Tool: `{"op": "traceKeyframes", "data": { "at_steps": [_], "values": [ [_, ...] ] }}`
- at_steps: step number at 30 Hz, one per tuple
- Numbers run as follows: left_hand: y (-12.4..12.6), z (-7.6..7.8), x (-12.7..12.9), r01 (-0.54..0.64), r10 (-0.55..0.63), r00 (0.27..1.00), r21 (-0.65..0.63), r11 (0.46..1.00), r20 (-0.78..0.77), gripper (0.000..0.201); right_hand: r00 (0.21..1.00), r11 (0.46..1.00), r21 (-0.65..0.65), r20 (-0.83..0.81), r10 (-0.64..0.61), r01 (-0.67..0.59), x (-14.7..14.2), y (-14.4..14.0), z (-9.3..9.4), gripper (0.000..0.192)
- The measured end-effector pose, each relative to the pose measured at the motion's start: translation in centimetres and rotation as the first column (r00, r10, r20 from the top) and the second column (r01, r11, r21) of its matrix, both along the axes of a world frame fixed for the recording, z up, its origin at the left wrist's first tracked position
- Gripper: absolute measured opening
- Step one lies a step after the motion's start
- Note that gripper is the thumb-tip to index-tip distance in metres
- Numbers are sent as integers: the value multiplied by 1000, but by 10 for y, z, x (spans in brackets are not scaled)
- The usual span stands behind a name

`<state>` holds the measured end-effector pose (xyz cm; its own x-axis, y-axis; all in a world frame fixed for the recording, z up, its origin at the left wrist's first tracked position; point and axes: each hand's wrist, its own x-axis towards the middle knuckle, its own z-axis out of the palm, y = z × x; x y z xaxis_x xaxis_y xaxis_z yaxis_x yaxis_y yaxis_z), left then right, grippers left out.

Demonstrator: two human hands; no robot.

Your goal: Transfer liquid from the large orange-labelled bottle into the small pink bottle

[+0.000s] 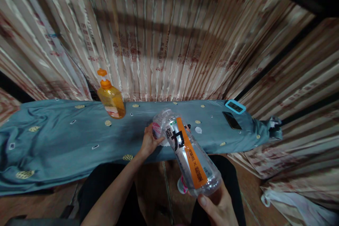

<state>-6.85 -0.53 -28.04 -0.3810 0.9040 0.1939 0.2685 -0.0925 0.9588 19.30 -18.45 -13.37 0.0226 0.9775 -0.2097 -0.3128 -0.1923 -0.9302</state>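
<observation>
Clear drink bottle (189,155) with orange label, tilted: right hand (219,206) grip closed round base, left hand (149,143) grip closed at neck; best steadied from both ends.

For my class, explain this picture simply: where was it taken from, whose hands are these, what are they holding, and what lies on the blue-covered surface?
There is no machine here. One camera, worn on a person's head, looks down at their own two bare hands. The right hand grips the base of a clear plastic bottle with an orange label, tilted away from the person. The left hand holds a second, smaller clear bottle at its far end. On the blue cloth stand an orange pump bottle, a dark phone, a blue-framed device and a small white cap. Striped curtains hang behind.
</observation>
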Motion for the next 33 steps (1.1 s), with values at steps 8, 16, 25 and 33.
{"op": "traceKeyframes", "data": {
  "at_steps": [8, 16, 25, 33],
  "values": [
    [-2, -1, -2, 13, -13, 999, -1, 1000, -32, 72, 999, 1000, -8, 22, 24, -23, 3, 0, -1, 96],
    [0, -8, -2, -8, 8, 996, 6, 1000, -85, 75, 1000, 1000, -4, 23, -12, 12, -1, -1, 1, 100],
    [0, -10, -3, 14, -10, 989, 22, 1000, -146, 69, 1000, 1000, -16, 15, -14, 14, -3, -1, 6, 101],
    [3, -20, -6, 19, -10, 984, 49, 999, -178, 74, 1000, 1000, -5, 26, 5, -5, 0, -1, 3, 97]
  ]
}}
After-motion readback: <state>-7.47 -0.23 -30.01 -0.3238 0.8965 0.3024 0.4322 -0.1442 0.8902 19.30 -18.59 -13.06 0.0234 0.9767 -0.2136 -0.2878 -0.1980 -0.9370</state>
